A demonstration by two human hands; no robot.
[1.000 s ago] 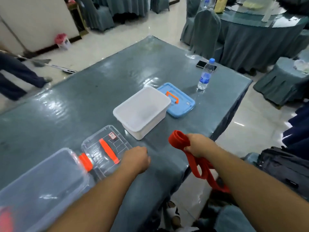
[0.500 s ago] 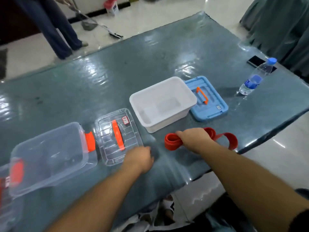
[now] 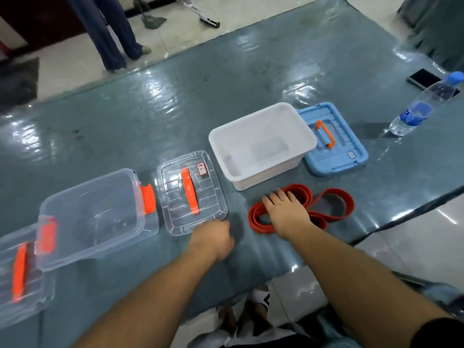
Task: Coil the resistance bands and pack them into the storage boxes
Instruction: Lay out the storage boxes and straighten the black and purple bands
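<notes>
The step in hand looks like the start of coiling: the red resistance band (image 3: 301, 209) lies in loose loops on the counter (image 3: 251, 84) at centre right of the frame, just below the open white box (image 3: 261, 144) and not yet rolled tight. The right hand (image 3: 286, 212) rests flat on top of the band's left loops, its fingers (image 3: 278, 195) spread and nearly straight, pressing down on it and not curled round it. The band runs out from under the palm to both sides, its far loop reaching toward the right edge of the counter. The left hand (image 3: 213, 237) sits low at centre, just left of the band and apart from it, fingers curled in and holding nothing that I can see, near the lower edge of the clear lid (image 3: 190, 192). The clear box (image 3: 95, 217) stands open at left. The next move likely calls for both hands to gather the loops, roll them into a compact coil and lift it into a box.
</notes>
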